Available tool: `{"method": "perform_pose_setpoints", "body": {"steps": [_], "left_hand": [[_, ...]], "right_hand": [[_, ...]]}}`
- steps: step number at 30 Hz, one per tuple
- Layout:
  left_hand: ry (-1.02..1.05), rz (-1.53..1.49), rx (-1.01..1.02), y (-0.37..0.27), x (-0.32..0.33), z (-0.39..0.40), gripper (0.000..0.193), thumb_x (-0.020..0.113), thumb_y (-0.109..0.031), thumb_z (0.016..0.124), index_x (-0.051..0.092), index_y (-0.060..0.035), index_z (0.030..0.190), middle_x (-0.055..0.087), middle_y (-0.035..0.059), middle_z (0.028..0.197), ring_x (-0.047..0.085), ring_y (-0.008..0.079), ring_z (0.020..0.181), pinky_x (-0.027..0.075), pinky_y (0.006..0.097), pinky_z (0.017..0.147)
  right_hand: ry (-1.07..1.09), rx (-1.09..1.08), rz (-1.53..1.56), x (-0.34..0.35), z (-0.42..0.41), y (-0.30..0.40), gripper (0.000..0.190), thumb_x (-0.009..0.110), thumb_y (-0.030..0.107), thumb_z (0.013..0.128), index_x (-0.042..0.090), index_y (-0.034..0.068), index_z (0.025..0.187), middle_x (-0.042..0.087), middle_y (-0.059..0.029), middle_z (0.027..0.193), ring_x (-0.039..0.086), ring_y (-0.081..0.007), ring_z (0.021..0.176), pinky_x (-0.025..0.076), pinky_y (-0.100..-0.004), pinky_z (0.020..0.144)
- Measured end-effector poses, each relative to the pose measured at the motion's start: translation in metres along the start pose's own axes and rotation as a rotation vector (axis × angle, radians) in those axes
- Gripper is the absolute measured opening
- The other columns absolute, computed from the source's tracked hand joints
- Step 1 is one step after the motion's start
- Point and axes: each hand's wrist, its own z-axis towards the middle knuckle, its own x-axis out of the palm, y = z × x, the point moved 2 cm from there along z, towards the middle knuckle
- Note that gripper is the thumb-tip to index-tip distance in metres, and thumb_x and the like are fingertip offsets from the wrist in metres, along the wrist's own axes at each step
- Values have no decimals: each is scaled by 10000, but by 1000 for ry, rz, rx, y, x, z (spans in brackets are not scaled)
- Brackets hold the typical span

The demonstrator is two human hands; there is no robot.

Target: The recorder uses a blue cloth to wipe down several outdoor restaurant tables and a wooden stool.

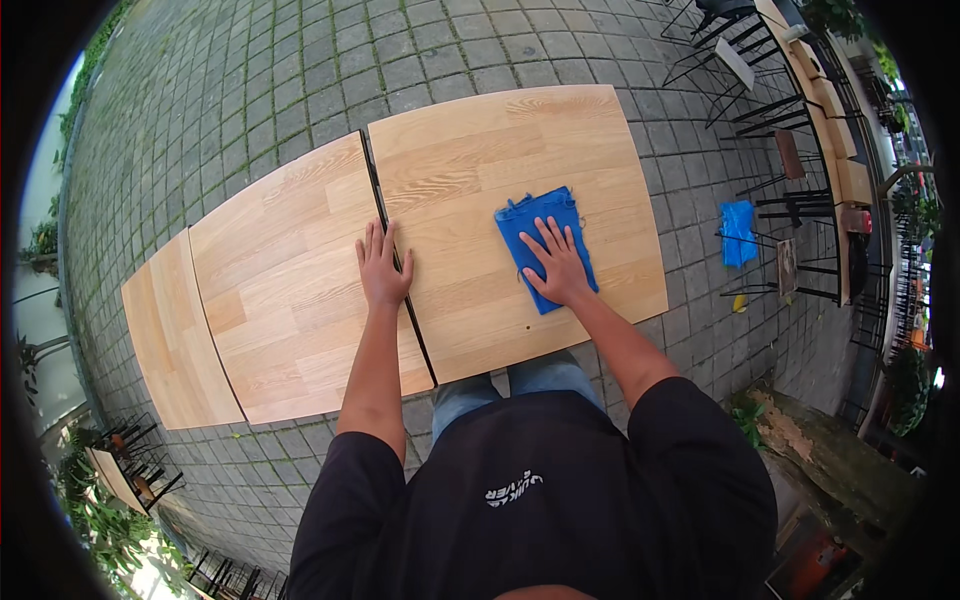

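Three wooden tabletops stand side by side before me: a right one [465, 315], a middle one [292, 247] and a left one [180, 337]. A folded blue cloth [529, 232] with frayed edges lies on the right tabletop. Flat on top of it rests my right hand [559, 262], palm down with fingers spread, not curled around the fabric. My left hand [384, 270] is laid palm down across the dark gap between the right and middle tabletops, holding nothing. A small dark spot [528, 328] marks the wood below the cloth.
Grey paving [480, 52] with grass in its joints surrounds the tables. To the right, black-legged stools [787, 154] line a long wooden counter [814, 127]. A blue plastic bag [739, 234] and a yellow leaf [739, 303] lie nearby. A thick log [817, 450] sits at lower right.
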Motion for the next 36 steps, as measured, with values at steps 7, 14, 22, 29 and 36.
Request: {"method": "perform_pose_setpoints", "body": {"steps": [7,14,22,29,36], "left_hand": [[65,83,-42,-24,11,6,663,623,-232,986,469,-112,1620,341,216,1733,261,390,1636,177,608,1315],[27,27,-55,-114,52,35,617,588,-158,1003,446,-7,1584,345,264,1704,242,432,1631,194,586,1319],[22,-58,-39,-204,107,33,636,626,-270,1036,440,-13,1588,312,266,1718,205,440,1638,141,601,1321],[102,-35,85,-244,122,47,678,628,-267,1034,401,-19,1622,277,269,1735,195,442,1640,135,608,1322],[69,-105,54,-259,137,77,624,581,-212,1045,409,4,1605,345,259,1705,243,443,1625,172,599,1316]], "right_hand": [[-138,55,-72,-6,92,-64,710,593,458,1024,415,245,1678,257,-155,1782,185,-387,1654,120,-625,1316],[-50,-16,33,19,84,0,741,603,478,1024,387,235,1690,203,-178,1795,130,-422,1659,99,-658,1307],[47,-151,155,-33,-21,-92,734,657,465,985,451,256,1658,253,-144,1789,184,-389,1659,118,-626,1317],[-165,70,16,-57,44,-191,699,631,465,999,473,251,1646,301,-147,1769,211,-392,1647,127,-609,1321],[-180,10,50,-34,78,-137,711,640,459,987,475,230,1639,282,-169,1771,190,-406,1649,106,-629,1319]]}}
